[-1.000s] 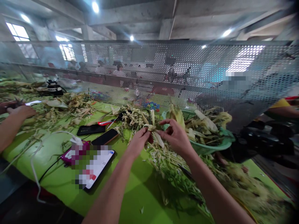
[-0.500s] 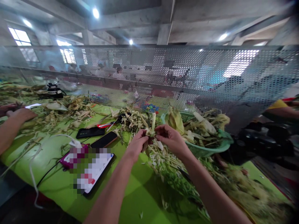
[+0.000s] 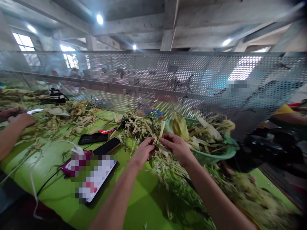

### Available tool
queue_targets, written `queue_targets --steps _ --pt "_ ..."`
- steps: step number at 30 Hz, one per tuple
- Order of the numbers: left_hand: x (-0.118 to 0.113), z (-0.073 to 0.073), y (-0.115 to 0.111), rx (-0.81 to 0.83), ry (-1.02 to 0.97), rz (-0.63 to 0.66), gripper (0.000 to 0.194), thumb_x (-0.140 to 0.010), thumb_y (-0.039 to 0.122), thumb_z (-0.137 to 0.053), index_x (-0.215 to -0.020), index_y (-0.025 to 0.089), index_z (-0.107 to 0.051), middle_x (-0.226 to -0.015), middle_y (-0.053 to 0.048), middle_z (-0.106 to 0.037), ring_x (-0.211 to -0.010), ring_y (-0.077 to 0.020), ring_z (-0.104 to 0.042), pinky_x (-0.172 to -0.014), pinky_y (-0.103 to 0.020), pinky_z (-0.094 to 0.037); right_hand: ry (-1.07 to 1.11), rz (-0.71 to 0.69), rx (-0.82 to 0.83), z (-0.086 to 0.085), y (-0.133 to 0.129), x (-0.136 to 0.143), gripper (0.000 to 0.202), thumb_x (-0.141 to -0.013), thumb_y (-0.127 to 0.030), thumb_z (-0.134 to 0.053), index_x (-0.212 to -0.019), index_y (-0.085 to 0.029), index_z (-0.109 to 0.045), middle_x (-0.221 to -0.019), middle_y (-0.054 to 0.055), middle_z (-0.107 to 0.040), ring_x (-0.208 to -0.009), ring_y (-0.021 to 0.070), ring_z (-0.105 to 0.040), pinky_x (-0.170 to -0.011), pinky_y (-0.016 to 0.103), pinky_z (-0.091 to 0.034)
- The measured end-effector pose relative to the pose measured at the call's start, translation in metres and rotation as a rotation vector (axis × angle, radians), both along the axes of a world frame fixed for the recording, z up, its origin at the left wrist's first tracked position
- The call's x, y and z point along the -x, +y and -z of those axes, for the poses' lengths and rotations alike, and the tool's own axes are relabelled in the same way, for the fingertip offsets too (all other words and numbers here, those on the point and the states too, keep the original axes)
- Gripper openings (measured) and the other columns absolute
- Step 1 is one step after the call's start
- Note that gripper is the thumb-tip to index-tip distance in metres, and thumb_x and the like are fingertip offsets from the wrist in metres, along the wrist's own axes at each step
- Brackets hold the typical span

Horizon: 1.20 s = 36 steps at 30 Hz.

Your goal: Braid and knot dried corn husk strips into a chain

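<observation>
Near the middle of the view, my left hand pinches a small bundle of pale husk strips from the left. My right hand is closed on the same strips from the right, its fingertips just across from the left ones. One pale strip sticks up between the hands. Below them lies a heap of cut strips and green leaves on the green tabletop. Just beyond my right hand is a green basket filled with husks.
At left lie a lit phone, two dark phones, a purple power block with cables, and red-handled scissors. Husks cover the far left, near another person's hands. A perforated metal screen stands behind.
The strips between my hands have shifted; the upright one now leans right, and another strip points up to the left. My right fingers have closed in on the bundle.
</observation>
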<state>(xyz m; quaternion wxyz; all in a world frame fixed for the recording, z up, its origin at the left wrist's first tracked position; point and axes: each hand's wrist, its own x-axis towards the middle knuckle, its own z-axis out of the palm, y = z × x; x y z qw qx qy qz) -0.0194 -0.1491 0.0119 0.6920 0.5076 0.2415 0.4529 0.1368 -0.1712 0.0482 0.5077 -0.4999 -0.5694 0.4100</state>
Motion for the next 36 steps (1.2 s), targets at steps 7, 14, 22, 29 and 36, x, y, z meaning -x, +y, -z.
queue_targets --steps 7,14,22,29,36 --pt "-0.001 -0.002 -0.003 -0.037 -0.014 0.077 0.022 -0.075 0.019 -0.054 -0.097 0.017 -0.056 -0.066 0.002 -0.055 -0.048 -0.0052 -0.032 -0.047 -0.02 -0.022 0.077 0.201 -0.118 0.007 0.007 -0.005 0.035 -0.066 -0.045 -0.074 -0.065 -0.018 -0.052 -0.056 -0.005 -0.044 -0.048 0.0078 -0.035 -0.047 0.023 -0.028" --pt "0.0 -0.001 0.0 -0.149 0.155 -0.031 0.018 -0.079 0.019 -0.049 -0.096 0.017 -0.055 -0.07 0.002 -0.056 -0.054 -0.0078 -0.036 -0.05 -0.021 -0.026 -0.325 0.344 -0.25 -0.004 0.003 -0.016 0.037 -0.074 -0.053 -0.065 -0.065 -0.018 -0.054 -0.055 -0.004 -0.044 -0.051 0.0104 -0.039 -0.049 0.024 -0.029" --pt "-0.006 -0.006 -0.007 -0.294 0.357 -0.04 0.019 -0.078 0.014 -0.047 -0.091 0.018 -0.059 -0.072 0.002 -0.057 -0.06 -0.0107 -0.042 -0.058 -0.023 -0.032 -0.591 0.129 -0.305 -0.007 -0.003 -0.004 0.018 -0.077 -0.036 -0.066 -0.078 -0.019 -0.071 -0.079 0.004 -0.063 -0.074 0.0177 -0.058 -0.069 0.029 -0.042" --pt "-0.003 0.002 -0.008 -0.215 0.281 0.076 0.023 -0.085 0.034 -0.048 -0.079 0.016 -0.06 -0.067 0.001 -0.054 -0.053 -0.0089 -0.033 -0.05 -0.023 -0.022 -0.342 0.11 -0.292 -0.005 0.0 -0.005 0.016 -0.072 -0.034 -0.069 -0.073 -0.018 -0.068 -0.072 0.001 -0.062 -0.07 0.0159 -0.056 -0.068 0.029 -0.042" --pt "-0.011 0.005 -0.01 -0.364 0.419 0.089 0.025 -0.084 0.04 -0.051 -0.073 0.018 -0.056 -0.063 0.001 -0.05 -0.059 -0.0117 -0.039 -0.057 -0.025 -0.028 -0.309 0.129 -0.355 -0.001 0.002 -0.004 0.015 -0.073 -0.032 -0.069 -0.07 -0.019 -0.065 -0.071 0.0 -0.06 -0.068 0.0152 -0.054 -0.065 0.028 -0.041"
